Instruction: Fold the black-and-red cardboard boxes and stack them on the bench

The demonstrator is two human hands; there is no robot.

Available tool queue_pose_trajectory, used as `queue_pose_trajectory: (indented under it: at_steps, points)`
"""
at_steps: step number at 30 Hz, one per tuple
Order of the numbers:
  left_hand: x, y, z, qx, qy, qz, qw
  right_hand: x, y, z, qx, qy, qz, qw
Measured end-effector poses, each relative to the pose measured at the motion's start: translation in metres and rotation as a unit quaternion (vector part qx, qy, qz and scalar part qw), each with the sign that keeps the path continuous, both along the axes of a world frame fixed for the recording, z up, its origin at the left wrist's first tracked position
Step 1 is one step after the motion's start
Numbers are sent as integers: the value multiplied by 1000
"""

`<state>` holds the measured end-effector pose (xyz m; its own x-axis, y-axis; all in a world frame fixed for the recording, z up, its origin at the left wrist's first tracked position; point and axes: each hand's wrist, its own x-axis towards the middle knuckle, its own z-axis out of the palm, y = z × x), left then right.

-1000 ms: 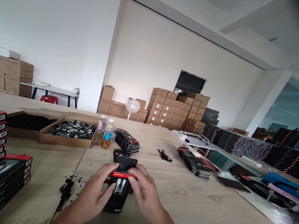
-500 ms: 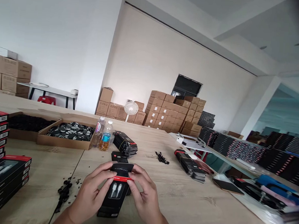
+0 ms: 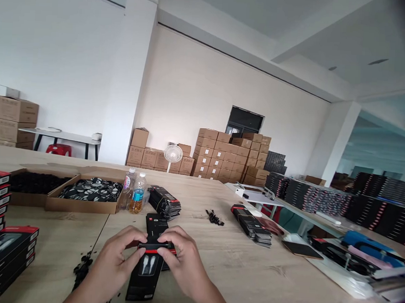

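Both my hands hold a black cable package (image 3: pixel 146 271) over the wooden table (image 3: pixel 226 262), with a white cable pictured on its front. My left hand (image 3: pixel 115 265) grips its left side, and my right hand (image 3: pixel 178 259) grips its right side. Between my fingers, a black flap with a red edge (image 3: pixel 156 246) lies nearly edge-on. Another black package (image 3: pixel 157 224) lies on the table behind my hands, partly hidden. Loose small black parts (image 3: pixel 82 267) are scattered left of my left hand.
Stacked black packages (image 3: pixel 5 258) stand at the left. Cardboard trays (image 3: pixel 82 203) of small parts, two plastic bottles (image 3: pixel 138 194), and more black packages (image 3: pixel 164 203) sit ahead. A side bench (image 3: pixel 322 218) of stacked goods runs right, and cartons (image 3: pixel 223 155) stand along the far wall.
The black flap has tilted from standing up to nearly edge-on. My hands have moved slightly down the view. The room has shifted lower in the frame as my head tilted up.
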<state>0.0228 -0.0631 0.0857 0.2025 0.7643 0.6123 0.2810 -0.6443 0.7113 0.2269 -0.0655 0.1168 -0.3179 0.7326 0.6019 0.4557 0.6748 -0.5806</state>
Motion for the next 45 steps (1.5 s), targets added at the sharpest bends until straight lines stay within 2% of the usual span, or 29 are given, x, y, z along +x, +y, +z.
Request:
queue_pose_trajectory:
  at_steps: [3, 6, 10, 13, 16, 21, 25, 28, 30, 33, 34, 36, 38, 40, 41, 42, 44, 45]
  points:
    - [0, -2, 20, -44, 26, -26, 998, 0, 4, 6, -24, 30, 15, 999]
    - [2, -7, 32, -74, 47, -15, 996, 1, 7, 9, -53, 54, 32, 997]
    - [4, -10, 36, -83, 51, 4, 995, 2, 11, 12, -95, 52, 35, 993]
    - [7, -7, 32, -69, 48, 8, 996, 3, 13, 12, -96, 49, 38, 993]
    - [8, -5, 20, -36, 37, 19, 998, 6, 11, 10, -71, 43, 57, 995]
    - [5, -5, -12, 25, 42, 75, 996, 19, 2, -6, -44, 8, 98, 994]
    - [14, -4, -40, 55, 55, 117, 990, 17, 8, -24, -35, 37, 81, 995]
    - [36, 0, -67, 60, 57, 173, 981, 2, 23, -34, -40, 128, 34, 990]
    - [48, 2, -85, 49, 74, 234, 968, -14, 34, -38, -66, 193, 16, 979]
    - [46, 1, -99, 43, 131, 322, 937, -35, 50, -44, -124, 217, 46, 967]
    - [37, -1, -97, 42, 147, 343, 927, -38, 56, -46, -139, 204, 58, 967]
    - [7, -9, -82, 43, 175, 366, 913, -32, 72, -53, -138, 162, 42, 976]
    - [-35, -20, -55, 49, 207, 377, 902, -13, 94, -65, -67, 87, -55, 992]
    - [-81, -32, -24, 45, 238, 421, 874, 14, 116, -82, -16, 0, -188, 982]
    - [-104, -36, -9, 37, 255, 445, 857, 26, 126, -91, -33, -49, -239, 969]
    - [-126, -39, 4, 18, 280, 464, 840, 38, 133, -99, -82, -103, -273, 953]
    - [-161, -41, 21, -46, 328, 494, 804, 53, 141, -111, -145, -175, -298, 927]
    - [-174, -40, 25, -80, 360, 490, 790, 57, 143, -115, -168, -201, -293, 920]
